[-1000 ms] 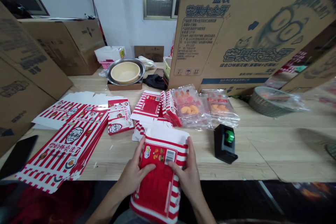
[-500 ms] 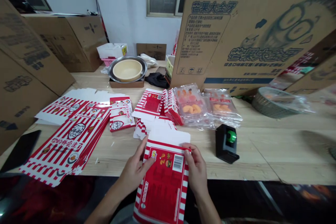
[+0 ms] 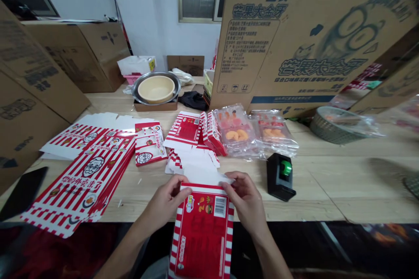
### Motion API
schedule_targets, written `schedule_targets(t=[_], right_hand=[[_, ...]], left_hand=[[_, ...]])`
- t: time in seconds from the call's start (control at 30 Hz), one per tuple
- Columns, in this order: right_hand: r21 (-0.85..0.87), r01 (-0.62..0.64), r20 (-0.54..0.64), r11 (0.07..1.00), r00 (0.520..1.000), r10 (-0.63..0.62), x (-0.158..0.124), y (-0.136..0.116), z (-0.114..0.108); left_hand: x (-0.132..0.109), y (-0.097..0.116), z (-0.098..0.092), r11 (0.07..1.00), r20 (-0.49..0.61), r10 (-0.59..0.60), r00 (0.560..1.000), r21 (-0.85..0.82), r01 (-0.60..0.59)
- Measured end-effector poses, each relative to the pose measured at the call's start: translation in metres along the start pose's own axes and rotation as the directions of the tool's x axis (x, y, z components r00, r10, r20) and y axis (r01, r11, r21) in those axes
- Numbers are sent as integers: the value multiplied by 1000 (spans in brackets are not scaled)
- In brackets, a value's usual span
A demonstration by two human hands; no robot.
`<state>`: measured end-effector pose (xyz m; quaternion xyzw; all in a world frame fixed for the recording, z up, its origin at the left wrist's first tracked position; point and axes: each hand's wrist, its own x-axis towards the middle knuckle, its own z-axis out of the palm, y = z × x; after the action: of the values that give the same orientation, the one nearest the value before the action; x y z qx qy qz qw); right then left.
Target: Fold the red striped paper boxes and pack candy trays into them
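I hold a red-and-white striped carton at the near table edge, its printed panel facing me. My left hand pinches its top left corner. My right hand pinches the top right corner beside the white end flap, which is bent over. Just beyond lie several folded cartons and clear packs of orange sweets.
A stack of flat striped carton blanks lies to the left, a black phone at the left edge. A black tape dispenser sits to the right, a wicker basket further right. Large cardboard boxes stand behind. A bowl rests at the back.
Both hands have slid up to the carton's top corners, and the white end flap has folded down from standing up.
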<state>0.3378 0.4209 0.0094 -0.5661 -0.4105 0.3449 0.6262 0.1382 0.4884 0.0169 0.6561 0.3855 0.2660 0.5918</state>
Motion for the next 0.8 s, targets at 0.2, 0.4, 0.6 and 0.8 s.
schedule_targets(t=[0.2, 0.4, 0.6, 0.8], right_hand=[[-331, 130, 111, 935, 989, -99, 14, -12, -6], [-424, 440, 344, 791, 887, -309, 11, -31, -3], [-275, 61, 547, 959, 830, 104, 23, -54, -5], [-433, 189, 545, 881, 834, 89, 33, -60, 3]], left_hand=[[-3, 10, 2, 988, -6, 20, 1000, 154, -19], [-8, 5, 0, 988, -63, -2, 998, 154, 11], [-15, 5, 1, 997, -3, 2, 1000, 76, -2], [-18, 6, 5, 984, 2, 34, 999, -177, -33]])
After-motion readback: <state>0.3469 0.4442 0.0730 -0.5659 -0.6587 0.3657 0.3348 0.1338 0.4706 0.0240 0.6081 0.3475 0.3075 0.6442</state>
